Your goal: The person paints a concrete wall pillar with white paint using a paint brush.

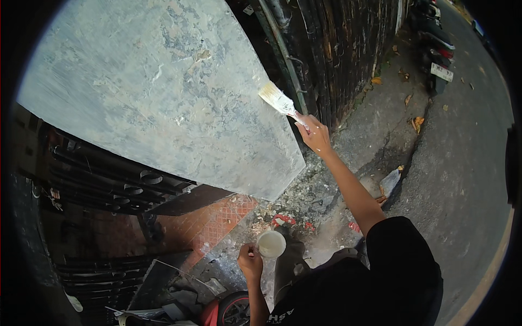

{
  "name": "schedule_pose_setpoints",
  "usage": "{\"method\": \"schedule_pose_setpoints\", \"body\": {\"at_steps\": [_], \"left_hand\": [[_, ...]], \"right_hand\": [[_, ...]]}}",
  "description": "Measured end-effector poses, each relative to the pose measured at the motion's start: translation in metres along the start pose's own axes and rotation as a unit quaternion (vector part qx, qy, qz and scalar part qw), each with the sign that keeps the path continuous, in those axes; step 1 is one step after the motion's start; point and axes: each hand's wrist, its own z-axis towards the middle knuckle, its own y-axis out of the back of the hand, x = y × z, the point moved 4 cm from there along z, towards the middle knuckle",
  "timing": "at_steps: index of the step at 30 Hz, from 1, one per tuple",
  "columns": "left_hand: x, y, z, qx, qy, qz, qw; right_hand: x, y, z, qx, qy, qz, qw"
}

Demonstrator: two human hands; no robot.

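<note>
My right hand (pixel 314 133) is raised and grips a flat paintbrush (pixel 278 100) by its handle. The pale bristles touch the right edge of a large weathered grey pillar face (pixel 163 92). My left hand (pixel 249 262) is low, near my body, and holds a small white cup (pixel 271 244) with pale paint in it. My black sleeve (pixel 399 255) fills the lower right.
A dark metal gate (pixel 337 49) stands right of the pillar. A black railing (pixel 114 182) and red tiled floor (pixel 209 223) lie at the left. Debris (pixel 285 220) litters the ground below. Parked scooters (pixel 435 54) line the asphalt road at the upper right. A red scooter part (pixel 231 309) sits below.
</note>
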Motion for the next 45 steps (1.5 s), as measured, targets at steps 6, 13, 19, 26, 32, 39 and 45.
{"method": "schedule_pose_setpoints", "body": {"at_steps": [6, 13, 19, 26, 32, 39, 45], "left_hand": [[0.010, 0.016, 0.008, -0.011, 0.091, 0.037, 0.995], [0.021, 0.018, 0.024, -0.004, 0.051, 0.075, 0.996], [0.021, 0.012, 0.036, 0.019, 0.059, 0.059, 0.996], [0.014, -0.002, 0.035, 0.032, 0.014, 0.053, 0.998], [0.020, 0.004, 0.036, 0.024, 0.034, 0.040, 0.998], [0.031, 0.021, 0.041, 0.005, 0.054, 0.087, 0.995], [0.047, 0.043, 0.043, -0.006, 0.054, 0.092, 0.994]], "right_hand": [[-0.087, -0.074, -0.103, 0.059, -0.131, -0.043, 0.989], [-0.145, -0.093, -0.157, 0.240, -0.298, -0.284, 0.879], [-0.092, -0.060, -0.100, 0.188, -0.294, -0.284, 0.893], [-0.016, 0.003, -0.026, -0.041, -0.138, -0.002, 0.990], [-0.056, -0.039, -0.054, -0.048, -0.073, -0.025, 0.996], [-0.131, -0.089, -0.160, 0.144, -0.299, -0.217, 0.918], [-0.162, -0.020, -0.230, 0.170, -0.414, -0.230, 0.864]]}}
